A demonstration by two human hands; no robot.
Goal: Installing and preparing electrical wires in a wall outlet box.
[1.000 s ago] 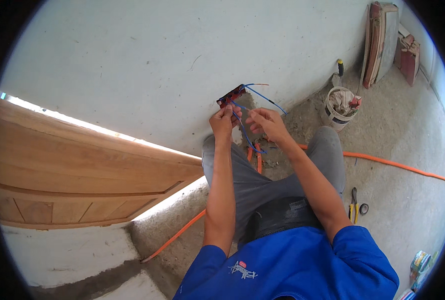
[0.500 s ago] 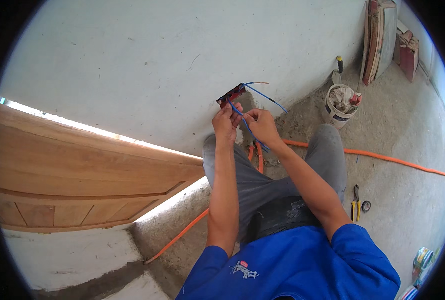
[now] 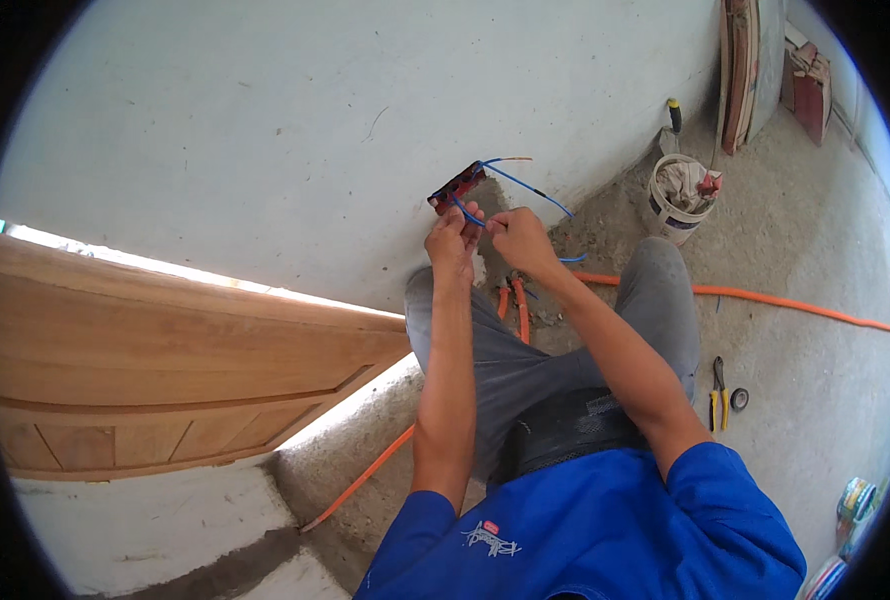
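A red electrical box point(image 3: 458, 189) is set in the wall, low down, with blue wires coming out of it. One blue wire point(image 3: 473, 218) runs from the box into my left hand point(image 3: 452, 246), whose fingers pinch it. Just to the right, my right hand point(image 3: 522, 241) is closed at the wire's end, where a short reddish-copper bit shows between the hands. Another length of blue wire point(image 3: 572, 260) shows beyond my right wrist; its other end is hidden. A second wire from the box carries black tape point(image 3: 539, 193), and a third ends in bare copper point(image 3: 517, 159).
Orange conduit point(image 3: 755, 293) crosses the rough floor, with cut ends point(image 3: 521, 305) below the box. Yellow-handled pliers point(image 3: 718, 396) and a black tape roll point(image 3: 739, 399) lie at right. A bucket point(image 3: 677, 205) stands by the wall, a wooden door point(image 3: 185, 340) at left.
The blue length that hung below my hands now shows right of my right wrist. My right hand has shifted slightly and bare copper appears between the hands. The view has tilted a little.
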